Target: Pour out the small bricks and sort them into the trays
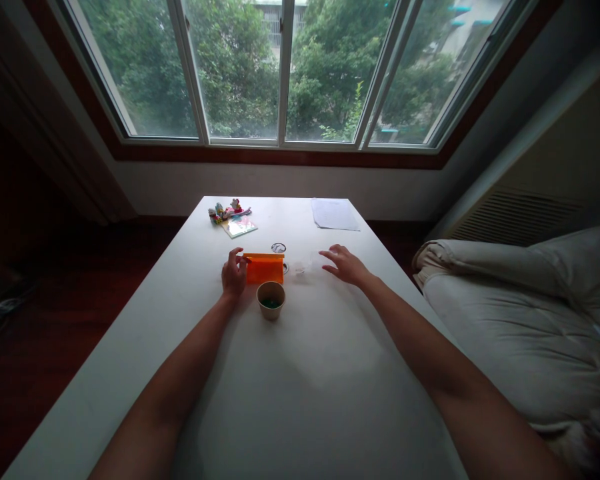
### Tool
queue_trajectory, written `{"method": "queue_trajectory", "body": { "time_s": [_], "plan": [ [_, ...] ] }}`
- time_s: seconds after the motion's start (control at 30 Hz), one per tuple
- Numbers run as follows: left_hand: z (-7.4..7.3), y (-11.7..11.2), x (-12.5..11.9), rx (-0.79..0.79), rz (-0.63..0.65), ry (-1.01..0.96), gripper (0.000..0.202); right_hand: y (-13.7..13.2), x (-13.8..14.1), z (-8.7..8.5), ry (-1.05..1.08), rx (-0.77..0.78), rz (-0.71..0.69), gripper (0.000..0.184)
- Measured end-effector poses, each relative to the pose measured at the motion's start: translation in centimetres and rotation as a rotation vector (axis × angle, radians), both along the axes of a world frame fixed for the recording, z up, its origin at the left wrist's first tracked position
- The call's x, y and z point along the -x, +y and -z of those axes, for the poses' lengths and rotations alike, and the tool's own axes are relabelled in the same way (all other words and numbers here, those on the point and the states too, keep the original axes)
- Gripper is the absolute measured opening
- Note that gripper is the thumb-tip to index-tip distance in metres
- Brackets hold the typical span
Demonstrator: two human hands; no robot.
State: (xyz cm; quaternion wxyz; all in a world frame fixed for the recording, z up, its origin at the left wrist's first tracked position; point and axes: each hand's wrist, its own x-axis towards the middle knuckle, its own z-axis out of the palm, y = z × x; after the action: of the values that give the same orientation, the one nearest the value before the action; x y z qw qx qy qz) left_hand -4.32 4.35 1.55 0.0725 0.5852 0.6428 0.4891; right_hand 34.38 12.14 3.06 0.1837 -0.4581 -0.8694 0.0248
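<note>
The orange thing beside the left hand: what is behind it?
A round, dark-rimmed thing lies beyond the orange thing. Something shows past its right edge; the rest is covered, so I cannot identify it.

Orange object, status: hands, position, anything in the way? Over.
Left hand at left end of orange object, grip unclear. Right hand open, off to the right. Paper cup close on object's near side, possibly in the way.

Both arms (183,367) stretch forward — left hand (235,273) loosely curled, right hand (347,265) open, angled inward.
</note>
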Motion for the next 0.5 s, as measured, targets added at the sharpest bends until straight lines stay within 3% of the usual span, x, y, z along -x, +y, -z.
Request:
{"method": "queue_trajectory", "body": {
  "time_s": [0.13,0.27,0.5],
  "plan": [
    [-0.3,-0.1,-0.3,-0.016,0.076,-0.126,0.027,1.2,-0.3,0.9,0.135,0.092,0.131,0.045],
    [-0.6,-0.4,-0.7,-0.084,0.143,-0.186,0.024,1.5,0.8,2.7,0.286,0.090,0.154,0.046],
    [0.5,0.4,-0.4,-0.093,0.262,0.071,0.032,0.8,1.0,5.1,0.417,-0.030,0.243,0.047]
  ]
}}
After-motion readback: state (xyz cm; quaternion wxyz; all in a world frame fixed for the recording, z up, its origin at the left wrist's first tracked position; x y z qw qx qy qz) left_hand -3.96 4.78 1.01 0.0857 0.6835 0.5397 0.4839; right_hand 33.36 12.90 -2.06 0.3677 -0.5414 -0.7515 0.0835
